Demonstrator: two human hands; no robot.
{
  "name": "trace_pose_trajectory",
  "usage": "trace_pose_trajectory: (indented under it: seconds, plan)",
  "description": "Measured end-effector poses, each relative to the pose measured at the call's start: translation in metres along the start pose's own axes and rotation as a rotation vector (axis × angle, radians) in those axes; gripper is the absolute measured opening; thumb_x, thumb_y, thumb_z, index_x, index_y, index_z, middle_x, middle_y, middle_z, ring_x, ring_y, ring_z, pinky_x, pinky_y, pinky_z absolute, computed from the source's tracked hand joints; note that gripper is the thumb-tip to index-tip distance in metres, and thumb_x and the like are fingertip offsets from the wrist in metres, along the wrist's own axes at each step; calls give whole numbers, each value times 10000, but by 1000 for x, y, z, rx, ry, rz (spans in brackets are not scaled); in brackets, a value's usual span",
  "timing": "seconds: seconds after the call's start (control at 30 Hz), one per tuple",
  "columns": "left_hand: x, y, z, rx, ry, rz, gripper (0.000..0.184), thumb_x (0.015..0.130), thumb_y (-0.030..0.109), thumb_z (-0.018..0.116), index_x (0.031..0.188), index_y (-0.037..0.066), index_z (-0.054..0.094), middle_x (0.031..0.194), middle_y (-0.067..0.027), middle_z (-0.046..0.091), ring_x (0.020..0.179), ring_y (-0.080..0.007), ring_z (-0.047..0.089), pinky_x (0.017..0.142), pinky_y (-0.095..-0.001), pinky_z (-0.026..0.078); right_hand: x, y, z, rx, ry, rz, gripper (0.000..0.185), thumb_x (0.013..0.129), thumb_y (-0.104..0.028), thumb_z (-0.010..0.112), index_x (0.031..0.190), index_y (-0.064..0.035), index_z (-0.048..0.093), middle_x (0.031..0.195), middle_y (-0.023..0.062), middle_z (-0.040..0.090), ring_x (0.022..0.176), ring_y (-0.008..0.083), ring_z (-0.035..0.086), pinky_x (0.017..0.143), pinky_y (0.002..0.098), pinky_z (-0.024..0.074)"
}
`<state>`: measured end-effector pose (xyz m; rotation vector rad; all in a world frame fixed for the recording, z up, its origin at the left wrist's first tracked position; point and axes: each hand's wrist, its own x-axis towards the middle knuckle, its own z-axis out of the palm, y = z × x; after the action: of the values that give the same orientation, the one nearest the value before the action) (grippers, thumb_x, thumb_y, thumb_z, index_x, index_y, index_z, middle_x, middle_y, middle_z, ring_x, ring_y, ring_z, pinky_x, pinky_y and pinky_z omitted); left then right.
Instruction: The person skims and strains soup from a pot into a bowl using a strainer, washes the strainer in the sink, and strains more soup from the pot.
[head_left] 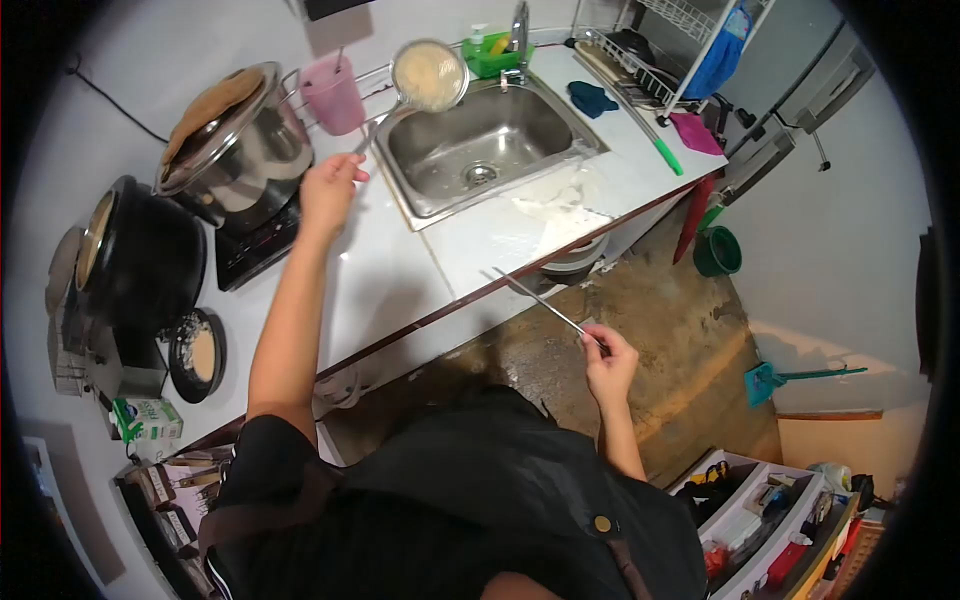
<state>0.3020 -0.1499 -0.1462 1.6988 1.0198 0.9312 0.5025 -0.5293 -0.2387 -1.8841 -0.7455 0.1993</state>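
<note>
- The strainer is up in the air by the back left corner of the sink, with pale food spread across its mesh.
- By the look of it, loading the strainer is done; it has not been set down or emptied. Whether the food has finished draining, I cannot tell.
- The left hand is closed around the end of the strainer's handle, so the bowl lies beyond the fingers, ahead and slightly to the right.
- The right hand is well apart from the strainer, pinching thin metal chopsticks between closed fingers; their tips, near the front edge of the tabletop, hold nothing and are away from the food.
- A whitish wet patch lies on the tabletop just beside the sink, not wiped up.
- Left of the strainer stand a pink cup and a steel pot, the pot on a black cooker.
- Farther off, a dark pan holds something pale, beside a large black pot.
</note>
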Motion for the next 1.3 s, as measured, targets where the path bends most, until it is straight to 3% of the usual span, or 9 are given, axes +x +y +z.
trace_pose_trajectory:
  seconds: [0.03, 0.07, 0.2, 0.37, 0.5, 0.7, 0.83, 1.0, 1.3]
  plan:
    - [7, -15, 21, 464, 109, 248, 223, 890, 247, 527, 996, 97, 654, 710, -64, 621, 540, -163, 531, 513, -281, 412, 2, 12, -16, -16, 44, 34, 99, 761, -75, 643, 849, -52, 681, 734, 97, 651, 616, 142, 596, 574, 255, 462]
    - [13, -33, 39, 621, 115, 259, 193, 875, 187, 507, 995, 100, 631, 768, -119, 620, 662, -288, 603, 600, -374, 469, 4, 26, -31, -91, 83, 68, 103, 766, -78, 643, 858, -51, 680, 722, 88, 648, 624, 130, 590, 588, 257, 463]
    - [24, -75, 64, 1180, -96, 444, 90, 817, 79, 490, 891, 49, 532, 846, -127, 597, 798, -296, 608, 663, -407, 506, 7, 56, -69, -164, 192, 64, 100, 770, -70, 647, 860, -38, 675, 709, 62, 647, 614, 118, 576, 596, 245, 457]
    - [30, -86, 63, 1187, -49, 486, 226, 803, 62, 482, 1014, 60, 562, 841, -116, 598, 830, -279, 591, 715, -391, 488, 8, 61, -77, -105, 254, 258, 94, 829, -48, 616, 893, 13, 646, 712, 10, 605, 649, 67, 530, 589, 204, 429]
    - [25, -98, 56, 1270, -11, 523, 394, 798, 59, 480, 1187, 99, 535, 829, -88, 576, 815, -247, 552, 730, -378, 449, 11, 76, -59, -33, 296, 228, 89, 793, -59, 634, 866, -26, 673, 665, 29, 628, 608, 69, 542, 573, 219, 437]
    - [-5, -126, 36, 1380, 4, 476, 428, 803, 88, 478, 1226, 142, 515, 815, -47, 526, 799, -223, 526, 687, -375, 418, 18, 73, -43, -60, 213, 235, 97, 783, -73, 645, 869, -40, 677, 663, 38, 626, 621, 81, 547, 601, 235, 440]
    - [-12, -129, 26, 1387, -15, 448, 373, 832, 125, 486, 1203, 150, 524, 840, -52, 535, 825, -237, 535, 711, -387, 417, 29, 73, -38, -74, 178, 134, 100, 782, -71, 642, 870, -44, 679, 684, 53, 645, 617, 89, 553, 602, 240, 441]
    - [-8, -123, 35, 1322, -19, 100, 260, 899, 278, 472, 1045, 78, 553, 908, -113, 563, 895, -281, 557, 762, -421, 412, 42, 66, -41, -47, 179, 141, 103, 784, -52, 625, 872, -40, 677, 696, 65, 654, 624, 91, 577, 605, 235, 446]
    - [19, -131, 41, 1206, -86, -21, 268, 863, 249, 455, 946, 20, 567, 944, -175, 614, 890, -356, 601, 758, -464, 471, 30, 81, -38, -90, 184, 132, 96, 775, -97, 649, 854, -53, 681, 661, 59, 632, 590, 103, 554, 583, 242, 437]
